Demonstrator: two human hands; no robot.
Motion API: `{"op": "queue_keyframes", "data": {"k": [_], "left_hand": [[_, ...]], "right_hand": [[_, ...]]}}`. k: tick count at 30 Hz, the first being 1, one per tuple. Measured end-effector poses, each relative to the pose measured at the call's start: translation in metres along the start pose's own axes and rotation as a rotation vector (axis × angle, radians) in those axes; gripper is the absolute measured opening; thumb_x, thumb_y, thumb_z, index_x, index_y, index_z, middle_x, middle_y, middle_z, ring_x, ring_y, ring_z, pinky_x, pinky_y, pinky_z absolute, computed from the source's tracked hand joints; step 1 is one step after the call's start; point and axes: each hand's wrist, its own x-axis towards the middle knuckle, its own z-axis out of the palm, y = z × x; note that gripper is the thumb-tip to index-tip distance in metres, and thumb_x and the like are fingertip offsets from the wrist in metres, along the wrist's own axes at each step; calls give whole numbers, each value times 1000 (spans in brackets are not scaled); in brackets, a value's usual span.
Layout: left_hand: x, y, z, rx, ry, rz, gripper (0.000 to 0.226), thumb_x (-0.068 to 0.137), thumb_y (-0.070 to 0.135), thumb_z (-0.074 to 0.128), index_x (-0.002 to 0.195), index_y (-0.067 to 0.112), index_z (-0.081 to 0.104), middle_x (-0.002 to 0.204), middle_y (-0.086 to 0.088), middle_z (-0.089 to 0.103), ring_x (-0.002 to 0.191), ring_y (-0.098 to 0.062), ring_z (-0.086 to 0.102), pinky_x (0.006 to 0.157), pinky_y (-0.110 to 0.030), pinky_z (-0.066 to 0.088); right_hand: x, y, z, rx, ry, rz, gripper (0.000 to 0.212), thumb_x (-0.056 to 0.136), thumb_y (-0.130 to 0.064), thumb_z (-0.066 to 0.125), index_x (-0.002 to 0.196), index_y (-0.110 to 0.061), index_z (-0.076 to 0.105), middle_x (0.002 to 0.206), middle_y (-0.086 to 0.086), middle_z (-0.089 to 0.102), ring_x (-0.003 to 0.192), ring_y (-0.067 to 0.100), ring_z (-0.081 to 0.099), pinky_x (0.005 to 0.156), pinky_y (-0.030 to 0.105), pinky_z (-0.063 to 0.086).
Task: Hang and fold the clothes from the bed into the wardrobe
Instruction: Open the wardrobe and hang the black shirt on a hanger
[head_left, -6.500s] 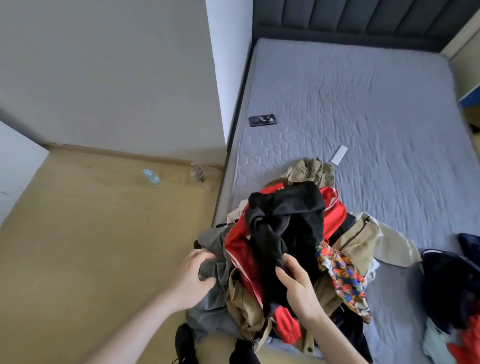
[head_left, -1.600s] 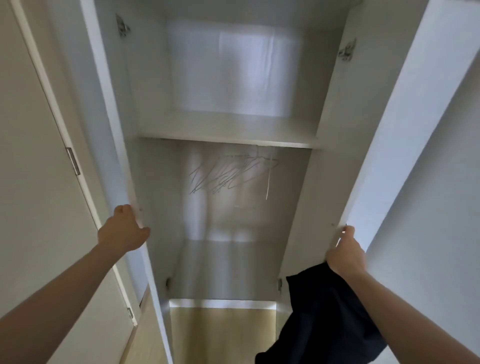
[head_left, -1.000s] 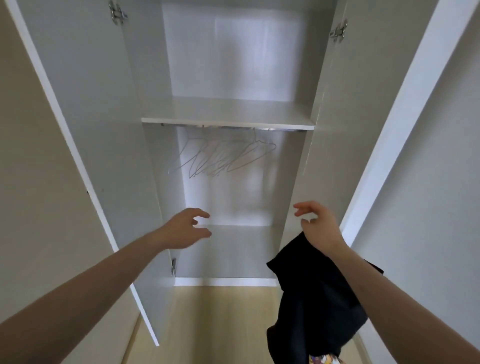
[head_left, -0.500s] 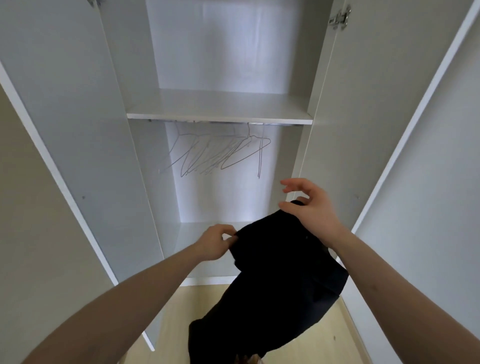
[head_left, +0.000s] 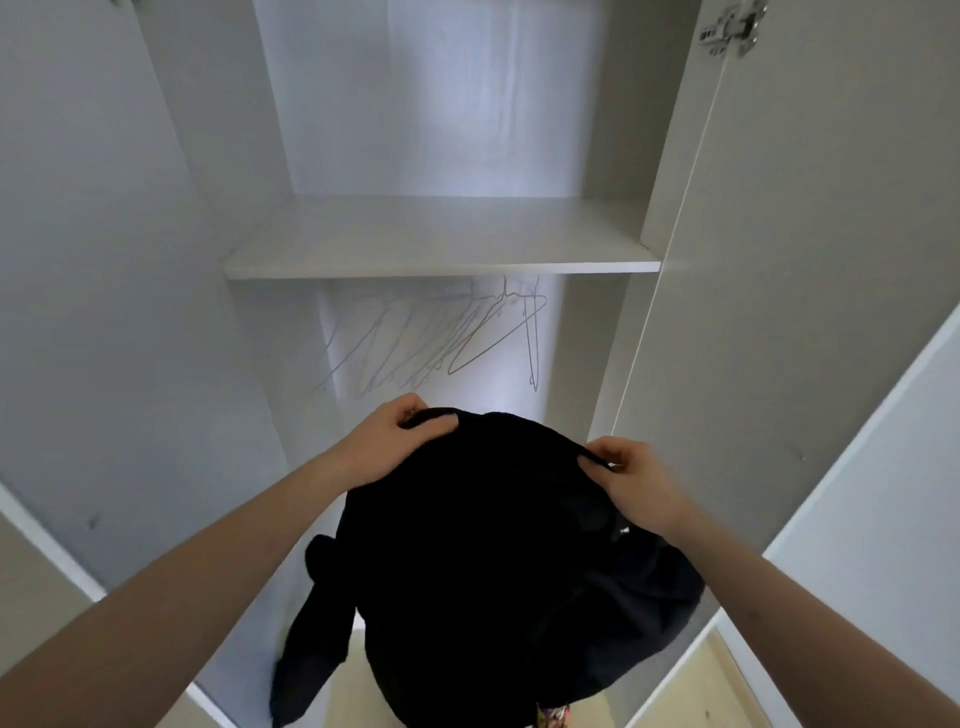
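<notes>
I stand in front of the open white wardrobe (head_left: 441, 244). A black garment (head_left: 488, 561) hangs spread between my two hands at chest height. My left hand (head_left: 400, 441) pinches its top edge on the left, and my right hand (head_left: 631, 480) pinches the top edge on the right. The cloth drapes down and hides the wardrobe floor. Several thin wire hangers (head_left: 441, 338) hang under the shelf, just above and behind the garment.
The left door (head_left: 93, 291) and right door (head_left: 810, 260) stand wide open on either side of me. A bare shelf board crosses the wardrobe at mid height. A scrap of patterned cloth (head_left: 553, 717) shows below the garment, over the wooden floor (head_left: 727, 691).
Both hands let go of the doors and came together on the black garment. Since half a second ago they have lifted and spread its top edge apart.
</notes>
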Motion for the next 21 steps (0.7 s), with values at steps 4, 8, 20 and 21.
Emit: {"op": "queue_keyframes", "data": {"k": [4, 8, 20, 21], "left_hand": [[12, -12, -26, 110, -219, -46, 77, 51, 72, 92, 109, 47, 47, 101, 20, 68, 91, -9, 74, 72, -26, 60], [33, -21, -31, 187, -96, 92, 40, 72, 57, 85, 100, 44, 60, 93, 18, 71, 86, -7, 72, 77, -33, 60], [114, -12, -24, -156, 73, -16, 11, 97, 31, 66, 97, 33, 76, 94, 5, 77, 88, -11, 74, 83, -34, 56], [122, -13, -23, -164, 77, -31, 11, 97, 31, 66, 96, 34, 76, 93, 5, 77, 87, -11, 74, 81, -31, 55]], "right_hand": [[34, 1, 16, -9, -4, 68, 19, 98, -22, 69, 81, -28, 76, 78, -10, 76, 73, 7, 69, 75, 25, 52], [66, 3, 24, -25, -75, 149, 18, 98, -25, 68, 83, -29, 77, 76, -11, 76, 68, -2, 67, 70, 22, 50], [218, 37, 45, 230, -48, 466, 33, 103, -25, 56, 134, -15, 60, 128, 8, 65, 103, 24, 64, 90, 39, 57], [233, 41, 47, 216, -14, 477, 36, 102, -24, 60, 137, -15, 57, 125, 10, 64, 101, 25, 62, 94, 42, 57]]}}
